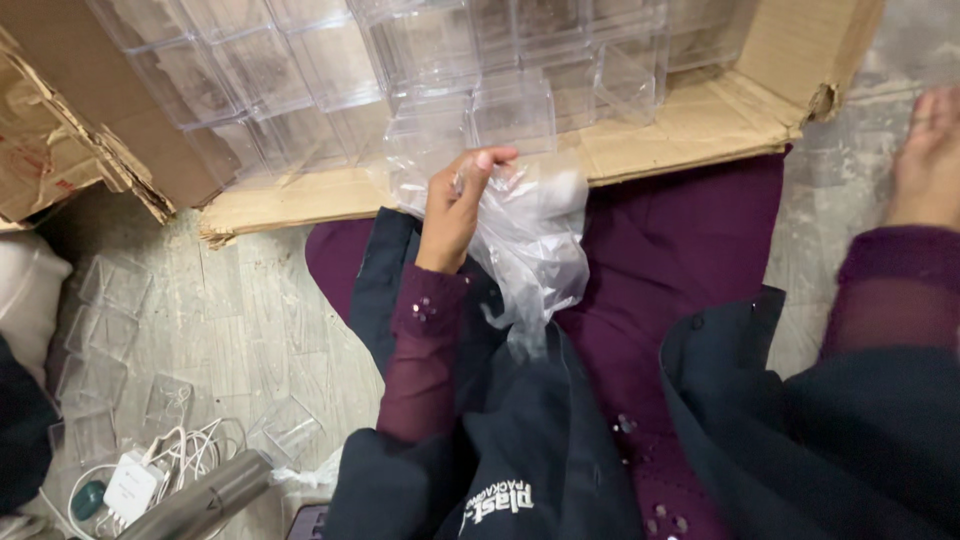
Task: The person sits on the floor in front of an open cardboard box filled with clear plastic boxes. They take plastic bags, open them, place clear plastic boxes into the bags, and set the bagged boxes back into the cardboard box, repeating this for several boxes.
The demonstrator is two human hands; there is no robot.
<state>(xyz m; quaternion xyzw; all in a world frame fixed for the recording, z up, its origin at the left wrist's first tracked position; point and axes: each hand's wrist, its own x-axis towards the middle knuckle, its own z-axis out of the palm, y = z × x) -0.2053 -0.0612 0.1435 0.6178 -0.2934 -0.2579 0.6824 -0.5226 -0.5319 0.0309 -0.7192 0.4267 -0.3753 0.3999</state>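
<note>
My left hand (455, 205) is raised in the middle of the view and grips the top of a crumpled clear plastic bag (535, 245). The bag hangs down over my lap, which is covered by purple cloth (670, 250) and a dark jacket (540, 450). Just beyond the hand stand small clear plastic boxes (510, 110), packed in rows on an opened cardboard box (700, 125). My right hand (930, 160) lies flat on the floor at the right edge, partly cut off, with nothing in it.
Several loose clear plastic boxes (105, 320) lie on the grey floor at the left. A white charger with coiled cables (135, 485) and a grey metal tube (205, 500) sit at the lower left. Torn cardboard (50, 150) lies at the upper left.
</note>
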